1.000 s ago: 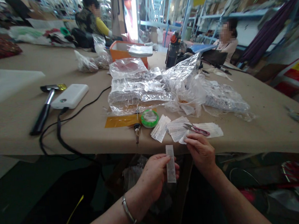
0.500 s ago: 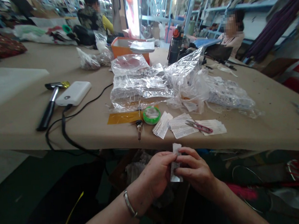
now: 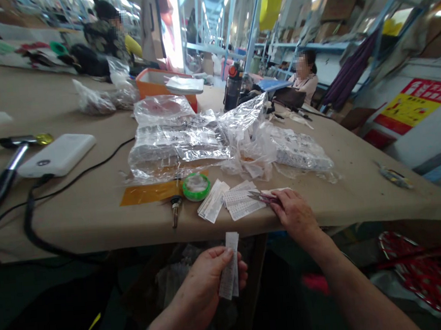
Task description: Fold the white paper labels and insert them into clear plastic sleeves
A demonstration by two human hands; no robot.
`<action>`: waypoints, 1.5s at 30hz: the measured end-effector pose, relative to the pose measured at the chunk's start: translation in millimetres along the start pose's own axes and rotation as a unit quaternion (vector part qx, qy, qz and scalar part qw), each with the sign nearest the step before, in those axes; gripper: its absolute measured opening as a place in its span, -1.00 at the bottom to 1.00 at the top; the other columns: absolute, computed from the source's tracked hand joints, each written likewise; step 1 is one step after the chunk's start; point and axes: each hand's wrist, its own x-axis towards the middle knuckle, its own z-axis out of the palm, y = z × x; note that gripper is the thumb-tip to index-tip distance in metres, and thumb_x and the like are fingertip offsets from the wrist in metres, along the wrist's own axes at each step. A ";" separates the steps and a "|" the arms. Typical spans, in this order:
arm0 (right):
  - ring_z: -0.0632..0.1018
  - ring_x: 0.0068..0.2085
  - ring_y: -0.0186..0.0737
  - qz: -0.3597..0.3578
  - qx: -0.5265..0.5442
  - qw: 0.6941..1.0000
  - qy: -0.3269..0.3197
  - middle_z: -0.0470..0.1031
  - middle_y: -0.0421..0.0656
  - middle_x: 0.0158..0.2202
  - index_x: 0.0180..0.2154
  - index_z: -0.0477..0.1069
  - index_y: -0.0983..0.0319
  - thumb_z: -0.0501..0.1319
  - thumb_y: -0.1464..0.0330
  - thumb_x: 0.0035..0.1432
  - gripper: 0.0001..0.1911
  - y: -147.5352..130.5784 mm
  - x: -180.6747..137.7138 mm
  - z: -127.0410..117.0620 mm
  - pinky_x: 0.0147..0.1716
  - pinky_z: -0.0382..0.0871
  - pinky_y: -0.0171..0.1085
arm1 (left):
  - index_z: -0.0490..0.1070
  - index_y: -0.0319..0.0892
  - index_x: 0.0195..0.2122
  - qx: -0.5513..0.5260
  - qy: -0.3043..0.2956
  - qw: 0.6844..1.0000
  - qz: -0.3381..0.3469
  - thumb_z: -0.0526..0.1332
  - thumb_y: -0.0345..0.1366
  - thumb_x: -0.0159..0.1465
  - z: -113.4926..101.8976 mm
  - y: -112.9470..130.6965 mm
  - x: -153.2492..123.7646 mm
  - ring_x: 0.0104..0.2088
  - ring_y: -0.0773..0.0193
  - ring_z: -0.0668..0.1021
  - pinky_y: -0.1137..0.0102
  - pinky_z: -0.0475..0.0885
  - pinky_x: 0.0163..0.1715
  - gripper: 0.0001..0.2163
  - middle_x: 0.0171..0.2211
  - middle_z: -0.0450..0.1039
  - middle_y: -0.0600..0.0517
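My left hand (image 3: pixel 202 278) is closed on a few narrow printed label strips (image 3: pixel 229 271), thumb on top, below the table's front edge. Over at the table edge, my right hand (image 3: pixel 295 210) has its fingers on the red-handled thread snips (image 3: pixel 264 197). Their pointed blades face left over a fanned stack of printed labels (image 3: pixel 242 204). Another fanned stack of labels (image 3: pixel 213 202) lies just left of that one. A third stack is mostly covered by my right hand.
Left of the labels are a green round container (image 3: pixel 196 186), a small metal-tipped tool (image 3: pixel 175 209) and brown tape (image 3: pixel 150 193). Clear plastic bags (image 3: pixel 180 137) lie behind. A white power bank (image 3: pixel 59 155) with a cable and a hammer (image 3: pixel 11 171) are farther left. Two people sit beyond.
My right hand has left the label strips and moved up and right onto the snips. My left hand still holds the strips. The view has turned to the right.
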 end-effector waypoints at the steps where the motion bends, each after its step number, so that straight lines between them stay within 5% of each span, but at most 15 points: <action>1: 0.41 -0.08 -0.01 -0.004 -0.002 1.000 -0.009 0.45 -0.02 -0.17 -0.08 0.39 0.23 0.12 0.33 0.21 -0.76 0.4 2.0 1.4 -0.05 0.30 -0.05 | 0.37 -0.31 -0.40 0.000 0.003 1.000 -0.001 0.19 -0.32 0.20 -0.1 0.0 -0.1 -0.54 0.29 0.50 0.37 0.44 -0.48 -0.87 -0.52 0.47 -0.05; 5: 0.45 -0.15 -0.10 -0.006 0.040 0.999 -0.010 0.44 -0.05 -0.21 -0.09 0.40 0.22 0.06 0.35 0.24 -0.76 3.1 4.5 4.1 -0.11 0.34 -0.15 | 0.38 -0.31 -0.40 -0.002 0.012 1.000 -0.007 0.21 -0.34 0.17 -1.8 -0.9 0.2 -0.53 0.27 0.51 0.37 0.44 -0.48 -0.89 -0.52 0.47 -0.05; 9: 0.47 -0.17 -0.16 0.028 0.043 0.998 0.044 0.42 -0.06 -0.18 -0.05 0.37 0.23 0.00 0.33 0.27 -0.72 35.8 -2.7 -1.0 -0.17 0.37 -0.24 | 0.39 -0.31 -0.41 0.000 0.013 1.000 -0.010 0.24 -0.30 0.15 -6.7 -4.6 1.9 -0.53 0.27 0.51 0.36 0.44 -0.47 -0.86 -0.52 0.48 -0.07; 16: 0.43 -0.14 -0.01 0.085 -0.022 0.991 0.099 0.42 0.03 -0.20 -0.07 0.41 0.29 0.01 0.30 0.24 -0.67 102.7 -36.6 -8.8 -0.14 0.34 -0.03 | 0.40 -0.30 -0.42 0.010 0.013 1.000 -0.016 0.30 -0.25 0.08 -9.8 -6.5 2.7 -0.55 0.27 0.50 0.38 0.43 -0.50 -0.81 -0.53 0.47 -0.06; 22: 0.38 -0.06 -0.01 -0.045 -0.052 0.997 0.046 0.43 0.01 -0.11 0.00 0.38 0.28 0.06 0.34 0.24 -0.67 45.1 -45.6 -3.5 -0.03 0.29 -0.04 | 0.40 -0.30 -0.40 0.027 0.009 1.000 -0.009 0.29 -0.24 0.10 -4.4 -7.6 -1.2 -0.56 0.29 0.50 0.38 0.43 -0.49 -0.80 -0.55 0.46 -0.04; 26: 0.40 -0.07 -0.03 -0.063 -0.076 0.995 0.025 0.45 -0.01 -0.08 -0.01 0.39 0.26 0.09 0.37 0.23 -0.69 19.3 -47.2 -1.1 -0.04 0.29 -0.06 | 0.40 -0.30 -0.36 0.035 0.024 0.999 -0.006 0.27 -0.25 0.12 -3.7 -7.2 -4.7 -0.57 0.30 0.49 0.40 0.42 -0.53 -0.80 -0.58 0.44 0.00; 32: 0.45 -0.08 -0.10 -0.101 -0.047 0.991 0.069 0.53 -0.07 -0.12 -0.09 0.46 0.25 0.07 0.47 0.23 -0.73 27.6 -53.7 -0.9 -0.05 0.32 -0.13 | 0.38 -0.31 -0.34 0.048 0.020 0.999 -0.003 0.23 -0.27 0.15 -3.4 -4.1 -7.5 -0.57 0.31 0.48 0.41 0.40 -0.53 -0.82 -0.58 0.44 -0.01; 39: 0.47 -0.12 -0.15 -0.062 0.053 0.986 0.146 0.53 -0.11 -0.18 -0.22 0.50 0.18 0.12 0.42 0.21 -0.81 32.3 -42.8 -4.1 -0.06 0.35 -0.12 | 0.37 -0.30 -0.38 0.055 0.017 0.998 -0.001 0.20 -0.28 0.17 0.8 -1.1 -7.8 -0.61 0.30 0.48 0.41 0.38 -0.57 -0.85 -0.59 0.44 -0.02; 45: 0.44 -0.20 -0.16 -0.072 0.154 0.960 0.220 0.45 -0.14 -0.33 -0.26 0.51 0.11 0.19 0.47 0.14 -0.81 -6.9 -36.0 -10.1 -0.16 0.38 -0.09 | 0.38 -0.29 -0.39 0.045 0.005 0.999 -0.015 0.18 -0.30 0.17 7.3 1.8 -5.4 -0.61 0.27 0.49 0.39 0.37 -0.56 -0.86 -0.58 0.45 -0.05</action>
